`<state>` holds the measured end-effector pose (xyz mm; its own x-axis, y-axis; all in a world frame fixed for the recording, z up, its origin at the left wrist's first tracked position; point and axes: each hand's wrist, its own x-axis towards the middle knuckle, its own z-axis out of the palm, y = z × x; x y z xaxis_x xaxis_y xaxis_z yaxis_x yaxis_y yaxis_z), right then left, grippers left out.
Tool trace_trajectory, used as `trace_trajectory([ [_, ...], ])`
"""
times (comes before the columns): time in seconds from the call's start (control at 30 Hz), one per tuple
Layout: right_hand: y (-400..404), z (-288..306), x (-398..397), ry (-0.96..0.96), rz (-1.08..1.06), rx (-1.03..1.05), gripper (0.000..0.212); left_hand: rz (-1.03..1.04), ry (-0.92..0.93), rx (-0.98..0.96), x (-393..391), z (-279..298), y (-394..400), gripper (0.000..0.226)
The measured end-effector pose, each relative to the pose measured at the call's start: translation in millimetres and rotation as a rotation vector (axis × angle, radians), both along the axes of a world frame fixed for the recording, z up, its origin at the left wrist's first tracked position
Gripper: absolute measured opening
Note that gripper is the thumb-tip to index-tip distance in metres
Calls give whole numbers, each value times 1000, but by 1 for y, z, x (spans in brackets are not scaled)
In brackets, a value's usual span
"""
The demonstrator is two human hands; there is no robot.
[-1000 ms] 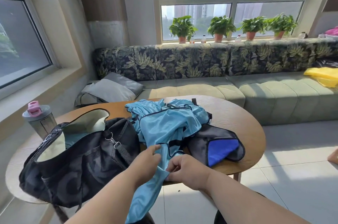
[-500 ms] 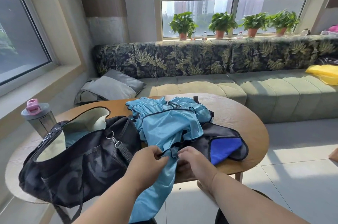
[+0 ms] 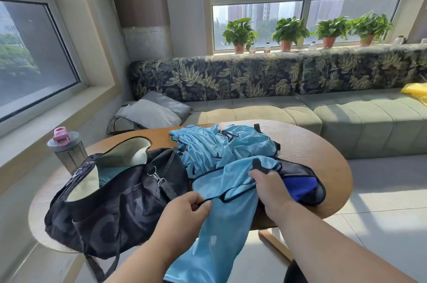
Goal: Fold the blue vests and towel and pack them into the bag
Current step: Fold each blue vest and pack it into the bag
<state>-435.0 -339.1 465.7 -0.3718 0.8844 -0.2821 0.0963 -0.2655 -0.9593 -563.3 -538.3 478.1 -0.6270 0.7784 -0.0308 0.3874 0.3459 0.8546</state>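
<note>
The left hand [image 3: 184, 211] pinches the dark-trimmed edge of a light blue vest [image 3: 221, 220] between thumb and curled fingers, while the right hand [image 3: 270, 186] grips the same vest a little farther up, fingers bunched into the fabric near a black strap. Between the two hands the trim runs as a taut line, left to right and slightly away from the person. The vest's long axis runs from the table top toward the person, its lower end hanging over the near edge of the wooden table [image 3: 323, 158]. Behind it lies a crumpled heap of more blue vests [image 3: 217, 144]. Just right of the right hand sits the towel [image 3: 300, 185], dark blue inside black fabric. The open black bag [image 3: 115, 201] rests on the table's left side, a bottle [image 3: 67, 153] behind it.
</note>
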Motion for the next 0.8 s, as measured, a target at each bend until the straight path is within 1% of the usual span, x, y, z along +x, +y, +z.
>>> trace_trajectory([
  [0.03, 0, 12, 1, 28, 39, 33, 34, 42, 9, 13, -2, 3, -1, 28],
  [0.1, -5, 40, 4, 112, 147, 74, 38, 133, 131, 30, -8, 9, -1, 28],
  [0.13, -9, 54, 7, 151, 198, 102, 35, 168, 167, 52, -12, 10, -1, 28],
  [0.17, -12, 66, 9, 164, 227, 136, 29, 191, 161, 73, -15, 13, -1, 27],
  [0.2, -14, 77, 12, 161, 221, 164, 27, 210, 144, 100, -18, 16, -2, 26],
  [0.27, -13, 90, 18, 143, 194, 199, 32, 261, 78, 144, -24, 22, -6, 26],
  [0.37, -6, 97, 24, 93, 172, 208, 16, 280, -71, 259, -26, 37, -12, 34],
  [0.43, -5, 96, 28, 101, 154, 165, 12, 264, -101, 324, -21, 42, -18, 33],
  [0.5, -7, 98, 32, 100, 174, 173, 5, 248, -151, 314, -23, 44, -19, 30],
  [0.53, -5, 97, 33, 99, 213, 186, 18, 233, -178, 286, -25, 50, -15, 31],
  [0.57, -10, 102, 35, 73, 239, 202, 31, 211, -239, 231, -28, 52, -11, 33],
  [0.6, -12, 105, 35, 93, 287, 210, 41, 204, -333, 163, -34, 51, -6, 37],
  [0.63, -19, 109, 36, 106, 313, 202, 48, 187, -435, 120, -40, 47, 1, 40],
  [0.67, -24, 111, 35, 136, 356, 182, 51, 151, -540, 125, -36, 48, 4, 42],
  [0.73, -36, 114, 28, 116, 432, 168, 54, 49, -739, 171, -9, 46, 2, 33],
  [0.8, -45, 103, 17, 27, 520, 211, 53, -86, -825, 69, 18, 40, 3, 40],
])
